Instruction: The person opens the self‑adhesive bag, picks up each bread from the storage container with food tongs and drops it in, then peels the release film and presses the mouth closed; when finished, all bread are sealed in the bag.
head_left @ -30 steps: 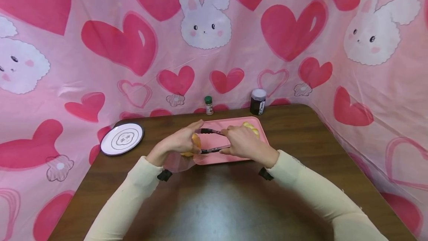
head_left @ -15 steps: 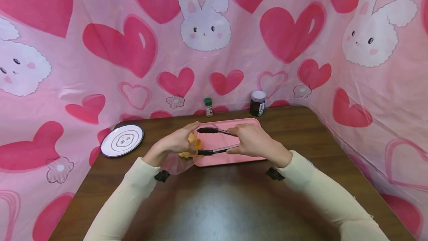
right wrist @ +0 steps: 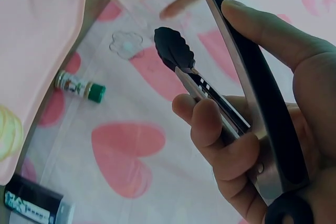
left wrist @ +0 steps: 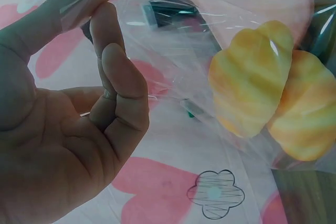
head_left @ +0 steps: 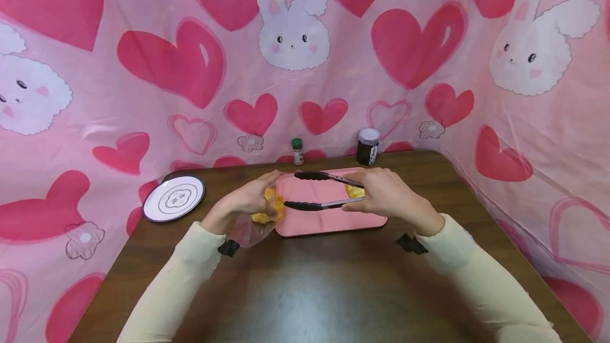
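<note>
My left hand (head_left: 248, 197) pinches the edge of a clear plastic bag (head_left: 251, 232) between thumb and fingertips. Two yellow-orange twisted bread rolls (left wrist: 252, 80) lie inside the bag, seen best in the left wrist view. My right hand (head_left: 388, 195) grips a pair of tongs (right wrist: 244, 72) with black tips and steel arms. The tongs are spread apart with nothing between their tips, over the pink tray (head_left: 314, 221). Another yellow bread roll (head_left: 354, 191) sits at the tray's right end, partly hidden by my right hand and the tongs.
A white plate (head_left: 173, 198) with a dark rim lies on the left of the wooden table (head_left: 305, 285). Behind the tray stand a small green-capped shaker (head_left: 297, 152) and a dark jar with a pale lid (head_left: 367, 147). A patterned cloth hangs behind.
My right hand and the tongs have moved right, away from the bag. My left hand has shifted slightly left with the bag. The roll at the tray's right end shows again.
</note>
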A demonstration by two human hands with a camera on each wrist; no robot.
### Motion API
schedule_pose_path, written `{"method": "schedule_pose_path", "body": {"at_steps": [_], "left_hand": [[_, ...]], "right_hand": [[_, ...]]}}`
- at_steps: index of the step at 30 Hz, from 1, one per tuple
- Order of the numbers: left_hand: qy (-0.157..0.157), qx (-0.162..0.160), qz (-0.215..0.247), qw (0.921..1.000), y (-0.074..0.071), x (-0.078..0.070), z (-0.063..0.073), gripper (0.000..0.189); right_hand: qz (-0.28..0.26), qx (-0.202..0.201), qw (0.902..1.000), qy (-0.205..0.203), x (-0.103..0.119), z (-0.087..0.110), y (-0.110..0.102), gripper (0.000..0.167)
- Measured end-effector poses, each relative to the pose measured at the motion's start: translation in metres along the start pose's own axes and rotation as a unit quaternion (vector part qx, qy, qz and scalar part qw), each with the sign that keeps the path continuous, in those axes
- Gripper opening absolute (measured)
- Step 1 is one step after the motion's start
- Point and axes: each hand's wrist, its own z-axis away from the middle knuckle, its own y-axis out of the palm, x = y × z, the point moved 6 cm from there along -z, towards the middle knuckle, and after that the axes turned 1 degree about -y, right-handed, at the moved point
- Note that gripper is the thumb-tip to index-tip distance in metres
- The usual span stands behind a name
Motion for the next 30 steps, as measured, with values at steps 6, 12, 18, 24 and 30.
{"method": "schedule_pose_path", "body": {"at_steps": [6, 12, 18, 24, 30], "left_hand": [[0.003, -0.015, 0.005, 0.9999, -0.005, 0.007, 0.000, 0.099], [0.007, -0.026, 0.004, 0.9996, -0.009, 0.013, -0.002, 0.102], [0.007, -0.034, 0.006, 0.9994, -0.011, 0.014, -0.003, 0.104], [-0.004, -0.043, 0.004, 0.9991, -0.013, 0.014, -0.004, 0.105], [-0.006, -0.041, 0.000, 0.9991, -0.012, 0.014, -0.004, 0.104]], "right_hand": [[0.001, -0.004, 0.9996, 0.026, -0.016, 0.010, -0.004, 0.071], [0.000, -0.014, 0.9976, 0.068, -0.037, 0.023, -0.005, 0.079], [-0.001, -0.003, 0.9922, 0.125, -0.065, 0.036, 0.006, 0.067], [-0.007, 0.011, 0.9858, 0.168, -0.086, 0.047, 0.020, 0.055], [-0.001, 0.022, 0.9804, 0.196, -0.101, 0.051, 0.035, 0.053]]}}
